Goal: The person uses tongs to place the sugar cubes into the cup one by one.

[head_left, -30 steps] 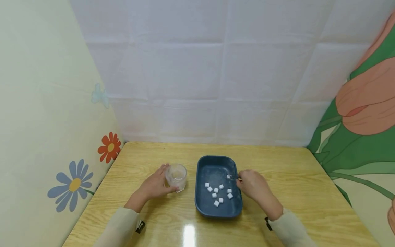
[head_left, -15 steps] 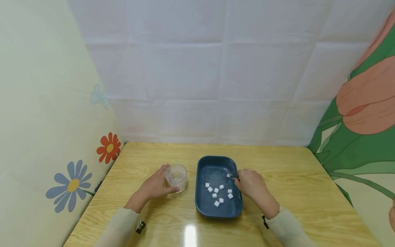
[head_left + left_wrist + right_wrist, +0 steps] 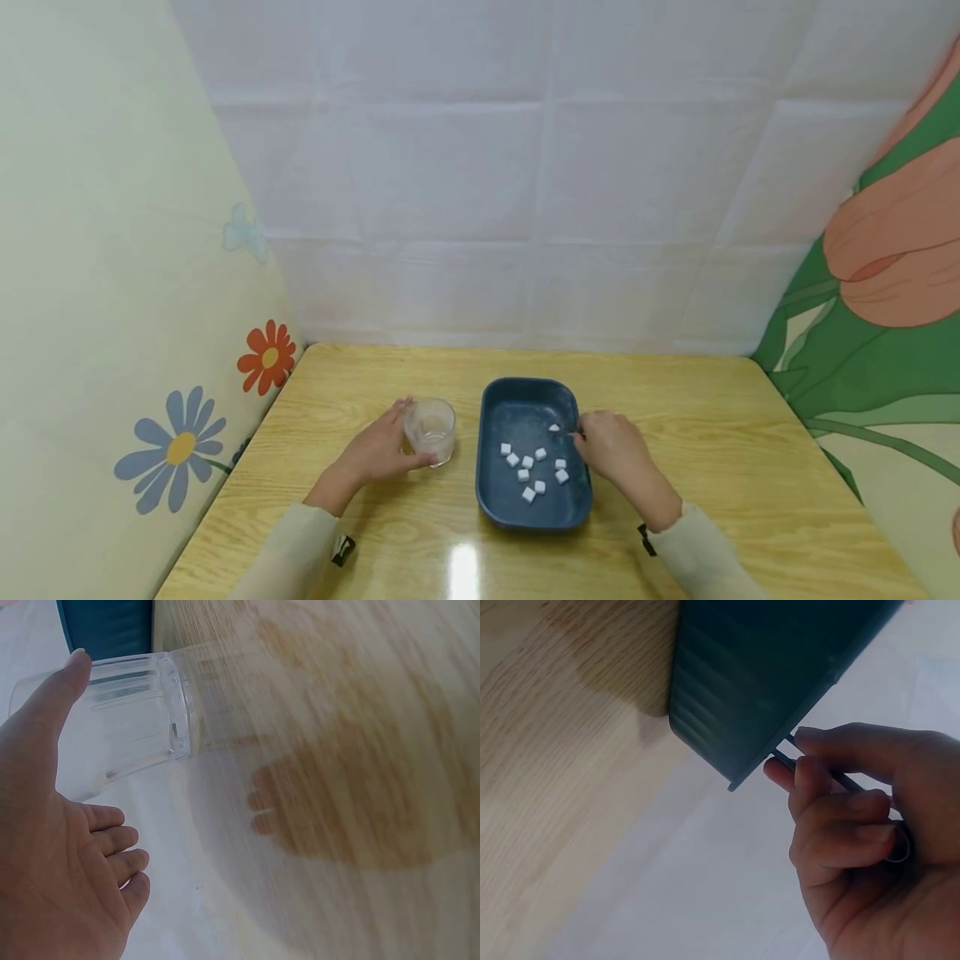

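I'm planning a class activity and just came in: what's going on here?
A person's left hand holds a clear glass on the table. Their right hand grips a dark two-pronged tool reaching over the rim of the blue tray. One white cube is near its tip; I can't tell whether it is gripped. Several other white cubes lie in the tray.

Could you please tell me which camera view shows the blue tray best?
The head view: the blue tray appears nearly whole from above, with white cubes inside. The left wrist view shows part of its outside behind the glass; the right wrist view, its ridged outside, cropped.
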The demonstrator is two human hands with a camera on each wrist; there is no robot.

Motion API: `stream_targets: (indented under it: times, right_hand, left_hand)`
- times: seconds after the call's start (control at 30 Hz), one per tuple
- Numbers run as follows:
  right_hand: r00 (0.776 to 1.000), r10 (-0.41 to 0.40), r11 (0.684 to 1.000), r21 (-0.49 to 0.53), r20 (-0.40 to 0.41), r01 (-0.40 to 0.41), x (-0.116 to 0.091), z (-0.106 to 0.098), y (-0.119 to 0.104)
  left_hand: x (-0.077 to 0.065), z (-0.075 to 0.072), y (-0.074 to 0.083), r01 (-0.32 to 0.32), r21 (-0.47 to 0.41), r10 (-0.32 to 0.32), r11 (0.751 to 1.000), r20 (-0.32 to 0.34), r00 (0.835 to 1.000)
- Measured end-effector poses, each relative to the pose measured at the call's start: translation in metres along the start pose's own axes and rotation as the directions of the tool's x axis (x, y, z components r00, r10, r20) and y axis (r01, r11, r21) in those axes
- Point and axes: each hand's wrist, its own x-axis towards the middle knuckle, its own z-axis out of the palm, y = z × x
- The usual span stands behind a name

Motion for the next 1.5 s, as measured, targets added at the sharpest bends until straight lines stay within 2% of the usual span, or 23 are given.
stream_targets:
  times: [0.23,0.4,0.67,1.2,1.5]
  right_hand:
    - [0.999,-0.011,0.999,0.035,-0.045,0.013,-0.002,-0.003,0.004]
    - [0.999,0.013,0.995,0.099,-0.034,-0.01,-0.005,-0.004,0.006]
    - [0.999,0.009,0.99,0.14,-0.034,-0.004,-0.008,-0.006,0.005]
    - [0.999,-0.007,0.982,0.186,-0.045,0.015,-0.013,-0.02,-0.009]
    - [0.996,-0.036,0.981,0.187,-0.08,0.051,-0.015,-0.023,-0.014]
  left_hand:
    - [0.0,-0.003,0.002,-0.007,-0.003,0.007,1.0,-0.002,1.0]
    - [0.001,-0.003,0.002,-0.008,-0.009,0.008,1.0,-0.002,1.0]
    - [-0.001,-0.004,0.003,-0.001,-0.008,0.001,1.0,-0.004,1.0]
    - [-0.001,-0.002,0.002,0.014,-0.01,-0.014,1.0,0.006,1.0]
    - [-0.002,-0.001,0.002,0.007,-0.009,-0.007,1.0,0.006,1.0]
